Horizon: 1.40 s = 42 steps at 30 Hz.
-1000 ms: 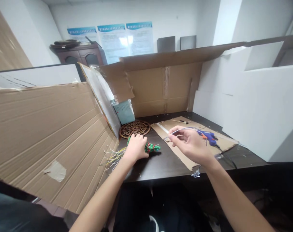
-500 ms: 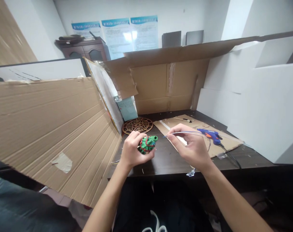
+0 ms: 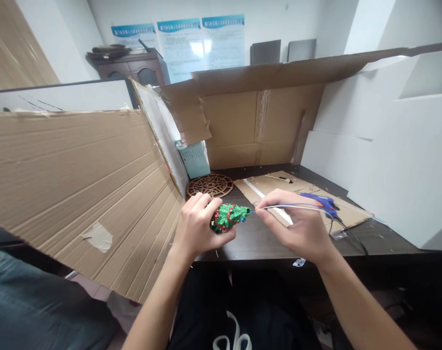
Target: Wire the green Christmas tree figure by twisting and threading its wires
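My left hand (image 3: 196,224) is closed around a small green tree figure (image 3: 228,217) with red and blue trim, lying sideways with its tip toward the right. Between thumb and forefinger, my right hand (image 3: 297,221) pinches thin blue and white wires (image 3: 288,206). The wire ends reach the tree's tip; whether they enter it is too small to tell. Behind my right hand, a blue glue gun (image 3: 325,204) rests on a flat cardboard sheet (image 3: 301,187).
A round openwork trivet (image 3: 211,186) lies at the back left, near a light blue box (image 3: 195,160). Cardboard panels (image 3: 235,119) stand behind and at the left, white boards (image 3: 388,146) at the right. A brush (image 3: 283,179) lies on the sheet. Someone's dark trouser leg (image 3: 31,296) shows lower left.
The tree figure has tilted so that its tip points right, and the wire ends are now at that tip. The view has shifted slightly.
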Available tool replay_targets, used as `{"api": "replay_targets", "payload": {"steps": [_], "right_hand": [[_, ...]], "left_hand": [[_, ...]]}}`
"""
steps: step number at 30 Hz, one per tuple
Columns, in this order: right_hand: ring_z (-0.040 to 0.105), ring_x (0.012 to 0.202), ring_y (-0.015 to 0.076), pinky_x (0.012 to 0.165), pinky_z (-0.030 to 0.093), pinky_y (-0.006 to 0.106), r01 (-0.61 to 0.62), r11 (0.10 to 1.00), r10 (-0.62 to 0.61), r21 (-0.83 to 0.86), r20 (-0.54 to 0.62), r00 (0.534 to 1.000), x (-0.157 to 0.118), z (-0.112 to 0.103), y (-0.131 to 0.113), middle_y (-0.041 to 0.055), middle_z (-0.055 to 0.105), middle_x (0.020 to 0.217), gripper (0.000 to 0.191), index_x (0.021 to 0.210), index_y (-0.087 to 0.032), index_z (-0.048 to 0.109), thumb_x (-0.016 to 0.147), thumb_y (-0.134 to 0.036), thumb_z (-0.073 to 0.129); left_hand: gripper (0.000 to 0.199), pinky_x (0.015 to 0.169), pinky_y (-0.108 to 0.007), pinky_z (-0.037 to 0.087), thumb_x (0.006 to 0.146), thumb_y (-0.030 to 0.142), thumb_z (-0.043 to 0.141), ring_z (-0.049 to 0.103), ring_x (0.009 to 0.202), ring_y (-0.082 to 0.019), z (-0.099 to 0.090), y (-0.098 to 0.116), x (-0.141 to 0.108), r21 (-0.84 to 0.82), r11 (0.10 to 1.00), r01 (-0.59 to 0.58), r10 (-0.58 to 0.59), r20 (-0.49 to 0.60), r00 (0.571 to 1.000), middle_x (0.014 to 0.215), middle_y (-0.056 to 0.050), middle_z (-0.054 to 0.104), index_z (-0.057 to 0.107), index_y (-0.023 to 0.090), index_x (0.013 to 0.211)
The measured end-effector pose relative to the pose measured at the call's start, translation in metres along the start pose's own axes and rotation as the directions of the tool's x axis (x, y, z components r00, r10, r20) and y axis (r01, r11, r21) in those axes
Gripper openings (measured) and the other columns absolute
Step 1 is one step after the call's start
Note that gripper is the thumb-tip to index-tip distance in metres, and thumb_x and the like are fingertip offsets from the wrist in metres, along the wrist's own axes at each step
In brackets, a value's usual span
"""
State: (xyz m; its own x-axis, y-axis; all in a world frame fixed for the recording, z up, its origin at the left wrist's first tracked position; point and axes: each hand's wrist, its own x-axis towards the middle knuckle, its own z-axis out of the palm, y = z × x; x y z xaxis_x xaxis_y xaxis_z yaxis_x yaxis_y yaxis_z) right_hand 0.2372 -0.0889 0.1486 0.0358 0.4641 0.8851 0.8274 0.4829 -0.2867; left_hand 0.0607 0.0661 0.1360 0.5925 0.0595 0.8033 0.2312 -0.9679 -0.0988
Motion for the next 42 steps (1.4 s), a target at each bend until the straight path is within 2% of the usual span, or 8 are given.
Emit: {"api": "replay_targets", "payload": {"steps": [9,15,19,22,27,33,36,42], "right_hand": [[0.070,0.079,0.0139,0.074,0.055,0.027,-0.026,0.999,0.026,-0.033,0.000,1.000,0.001,-0.005,0.001,0.0015,0.074,0.088,0.002,0.088,-0.019,0.074,0.089,-0.018,0.072],[0.069,0.076,0.0121,0.070,0.055,0.024,-0.160,0.987,0.160,-0.004,0.050,0.986,0.001,-0.007,0.004,-0.0008,0.074,0.084,0.004,0.085,-0.021,0.076,0.088,-0.023,0.074],[0.069,0.073,0.0115,0.067,0.057,0.020,-0.304,0.938,0.302,0.163,0.041,0.952,0.001,-0.001,0.008,-0.0005,0.072,0.082,0.007,0.086,-0.021,0.075,0.088,-0.027,0.074],[0.069,0.070,0.0116,0.066,0.060,0.020,-0.346,0.887,0.355,0.305,0.030,0.935,0.000,0.005,0.011,0.0007,0.071,0.081,0.010,0.087,-0.019,0.074,0.088,-0.028,0.074],[0.069,0.075,0.0123,0.067,0.060,0.021,-0.302,0.897,0.331,0.323,-0.037,0.943,-0.003,0.010,0.014,0.0011,0.070,0.082,0.007,0.089,-0.019,0.073,0.089,-0.026,0.073],[0.066,0.073,0.0094,0.069,0.054,0.021,-0.084,0.994,0.095,0.075,-0.152,0.984,-0.002,0.014,0.009,-0.0003,0.069,0.080,0.004,0.086,-0.017,0.070,0.087,-0.015,0.073],[0.065,0.073,0.0088,0.069,0.053,0.021,-0.021,0.999,0.028,0.044,-0.167,0.986,-0.003,0.015,0.008,-0.0004,0.069,0.080,0.006,0.087,-0.017,0.069,0.086,-0.012,0.073],[0.068,0.071,0.0109,0.066,0.058,0.022,-0.174,0.942,0.209,0.286,-0.097,0.973,-0.006,0.018,0.012,0.0007,0.068,0.083,0.001,0.090,-0.017,0.070,0.090,-0.018,0.071]], "left_hand": [[0.028,0.076,-0.041,0.046,0.080,0.040,0.072,0.052,0.084,-0.028,0.003,0.004,0.000,0.136,0.991,0.017,-0.033,0.111,0.993,0.086,-0.006,0.053,0.061,0.017,0.092],[0.028,0.074,-0.039,0.044,0.081,0.041,0.072,0.053,0.083,-0.027,0.007,0.005,-0.001,0.107,0.993,0.049,-0.062,0.119,0.991,0.085,-0.004,0.052,0.058,0.018,0.088],[0.027,0.074,-0.038,0.044,0.082,0.041,0.071,0.053,0.083,-0.026,0.006,0.006,-0.002,0.054,0.996,0.065,-0.070,0.104,0.992,0.085,-0.004,0.052,0.059,0.018,0.089],[0.026,0.075,-0.039,0.043,0.080,0.040,0.071,0.053,0.083,-0.026,0.007,0.007,-0.002,0.038,0.997,0.074,-0.077,0.098,0.992,0.085,-0.003,0.053,0.061,0.018,0.090],[0.026,0.075,-0.039,0.043,0.080,0.041,0.070,0.053,0.083,-0.026,0.008,0.006,-0.002,0.016,0.996,0.088,-0.089,0.091,0.992,0.085,-0.003,0.054,0.062,0.018,0.090],[0.026,0.075,-0.038,0.043,0.083,0.043,0.066,0.053,0.083,-0.025,0.007,0.008,-0.002,-0.058,0.992,0.110,-0.104,0.101,0.989,0.085,-0.003,0.054,0.062,0.018,0.090],[0.026,0.074,-0.037,0.042,0.082,0.043,0.066,0.053,0.082,-0.025,0.007,0.010,-0.002,-0.092,0.989,0.118,-0.109,0.101,0.989,0.083,-0.003,0.054,0.061,0.018,0.088],[0.025,0.073,-0.036,0.042,0.079,0.039,0.071,0.052,0.082,-0.024,0.008,0.011,-0.001,-0.108,0.988,0.114,-0.103,0.097,0.990,0.083,-0.002,0.053,0.061,0.018,0.087]]}}
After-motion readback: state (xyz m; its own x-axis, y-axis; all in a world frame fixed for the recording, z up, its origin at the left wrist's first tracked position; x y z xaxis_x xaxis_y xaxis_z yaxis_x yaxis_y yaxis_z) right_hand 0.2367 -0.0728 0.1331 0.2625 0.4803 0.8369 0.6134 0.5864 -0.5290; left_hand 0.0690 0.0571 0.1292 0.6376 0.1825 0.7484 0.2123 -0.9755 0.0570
